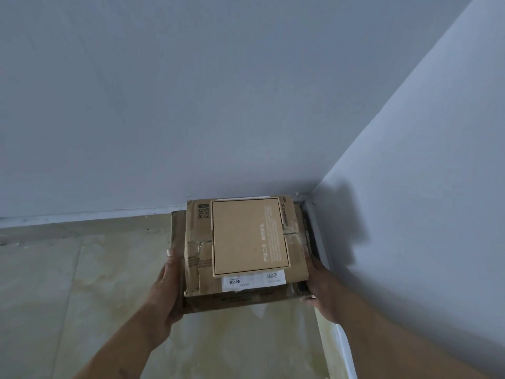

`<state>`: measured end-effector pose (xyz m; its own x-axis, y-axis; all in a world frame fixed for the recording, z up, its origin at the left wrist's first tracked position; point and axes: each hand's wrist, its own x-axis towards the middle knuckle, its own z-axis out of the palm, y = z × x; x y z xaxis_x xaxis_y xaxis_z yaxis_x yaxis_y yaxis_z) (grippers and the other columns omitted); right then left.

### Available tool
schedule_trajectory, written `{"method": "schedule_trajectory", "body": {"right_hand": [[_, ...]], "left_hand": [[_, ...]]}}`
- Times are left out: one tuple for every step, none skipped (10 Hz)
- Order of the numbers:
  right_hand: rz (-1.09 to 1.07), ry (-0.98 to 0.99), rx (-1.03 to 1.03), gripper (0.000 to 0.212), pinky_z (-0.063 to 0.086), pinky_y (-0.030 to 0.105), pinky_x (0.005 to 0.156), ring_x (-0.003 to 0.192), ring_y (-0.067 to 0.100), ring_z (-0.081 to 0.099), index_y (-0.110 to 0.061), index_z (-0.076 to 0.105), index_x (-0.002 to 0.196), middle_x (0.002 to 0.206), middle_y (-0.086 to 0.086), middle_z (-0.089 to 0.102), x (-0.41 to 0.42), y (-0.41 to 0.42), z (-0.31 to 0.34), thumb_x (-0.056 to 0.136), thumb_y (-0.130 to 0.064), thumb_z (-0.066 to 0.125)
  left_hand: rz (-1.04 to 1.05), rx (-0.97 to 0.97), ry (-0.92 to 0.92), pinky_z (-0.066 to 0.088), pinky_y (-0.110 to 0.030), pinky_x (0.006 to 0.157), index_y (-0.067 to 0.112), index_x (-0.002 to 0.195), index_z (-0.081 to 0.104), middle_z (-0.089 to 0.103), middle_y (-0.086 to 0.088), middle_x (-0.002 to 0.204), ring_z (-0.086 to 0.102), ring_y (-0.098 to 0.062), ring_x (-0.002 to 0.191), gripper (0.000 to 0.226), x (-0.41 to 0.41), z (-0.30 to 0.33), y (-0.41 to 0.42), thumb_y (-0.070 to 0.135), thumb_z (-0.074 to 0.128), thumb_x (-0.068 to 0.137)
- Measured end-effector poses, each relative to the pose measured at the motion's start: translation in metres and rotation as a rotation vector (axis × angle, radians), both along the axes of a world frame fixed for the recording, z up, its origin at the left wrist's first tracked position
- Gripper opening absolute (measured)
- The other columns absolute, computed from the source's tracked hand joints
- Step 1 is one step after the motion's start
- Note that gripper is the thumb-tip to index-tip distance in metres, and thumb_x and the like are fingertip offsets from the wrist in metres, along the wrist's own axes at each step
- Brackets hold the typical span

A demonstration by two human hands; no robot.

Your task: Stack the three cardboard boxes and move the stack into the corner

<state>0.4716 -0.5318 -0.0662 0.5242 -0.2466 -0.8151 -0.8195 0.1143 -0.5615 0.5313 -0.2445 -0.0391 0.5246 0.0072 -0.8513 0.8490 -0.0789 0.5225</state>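
Observation:
Three cardboard boxes are stacked in the room's corner. A small flat tan box [248, 237] lies on top. Under it is a worn middle box [196, 258] with tape, a QR code and a white label. The largest box [232, 302] is at the bottom, mostly hidden; only its left and front edges show. My left hand [166, 291] presses the stack's left side, fingers along the bottom box. My right hand [321, 291] grips the right side near the front corner. The stack sits close to both walls.
Pale grey walls meet at the corner [308, 194], with a white baseboard [319, 236] along the right wall and another along the back wall. The floor [68, 283] is glossy beige tile.

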Motion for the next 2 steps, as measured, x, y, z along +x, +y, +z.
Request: {"method": "schedule_trajectory", "body": {"right_hand": [[-0.020, 0.093, -0.030, 0.076, 0.047, 0.044, 0.093, 0.120, 0.024, 0.061, -0.049, 0.040, 0.148, 0.140, -0.003, 0.064, -0.001, 0.002, 0.014, 0.083, -0.086, 0.033], [-0.053, 0.102, -0.055, 0.076, 0.042, 0.046, 0.102, 0.132, 0.021, 0.051, -0.049, 0.040, 0.150, 0.149, -0.008, 0.055, -0.006, -0.002, 0.039, 0.084, -0.085, 0.028]], "left_hand": [[-0.001, 0.061, -0.002, 0.039, -0.046, 0.094, 0.039, 0.141, 0.046, 0.059, -0.003, 0.139, 0.055, -0.029, 0.121, 0.092, 0.000, 0.013, 0.002, 0.090, 0.026, 0.068], [0.048, 0.099, -0.033, 0.015, -0.053, 0.117, 0.040, 0.155, 0.023, 0.023, 0.003, 0.164, 0.023, -0.027, 0.149, 0.085, -0.003, 0.040, 0.009, 0.082, 0.024, 0.081]]}}
